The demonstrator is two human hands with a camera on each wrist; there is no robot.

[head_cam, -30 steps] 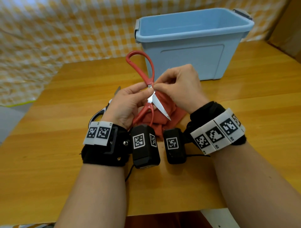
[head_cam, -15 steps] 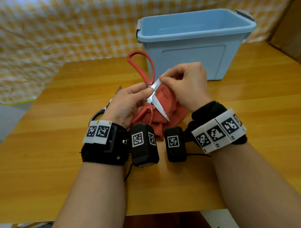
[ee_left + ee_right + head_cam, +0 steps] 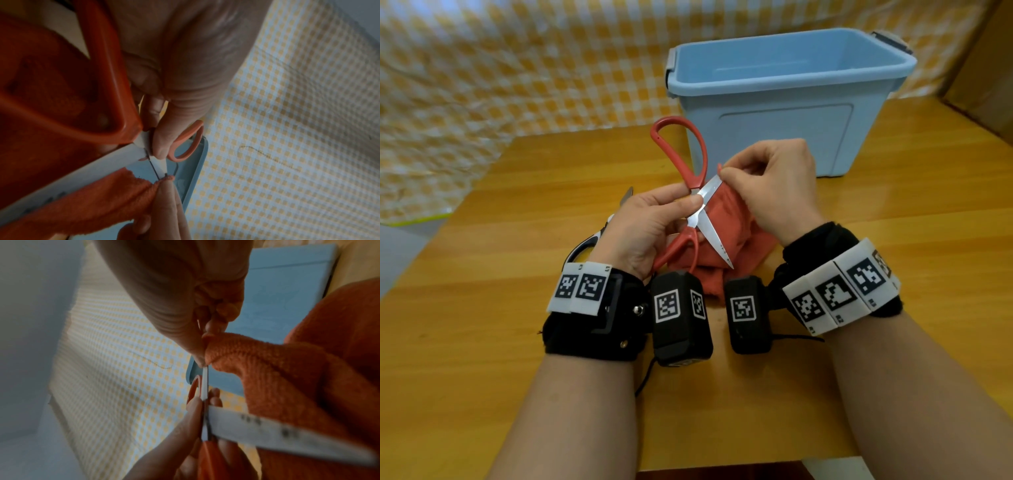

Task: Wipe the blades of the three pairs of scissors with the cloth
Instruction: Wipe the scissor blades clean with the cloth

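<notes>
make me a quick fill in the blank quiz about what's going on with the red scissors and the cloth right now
1. The left hand holds the red scissors near the pivot, with the blades spread ____.
2. The right hand pinches the cloth around one ____ of the scissors.
3. Behind the hands stands a plastic bin whose colour is ____.
4. Another pair of scissors lies on the table, partly hidden behind the ____ hand.

Missing words: open; blade; blue; left

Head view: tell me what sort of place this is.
Probably a makeshift recording spot in a home or office, not a workshop: a plain wooden table, a yellow checked cloth backdrop hung behind it, and a light blue plastic storage bin standing on the table.
</notes>
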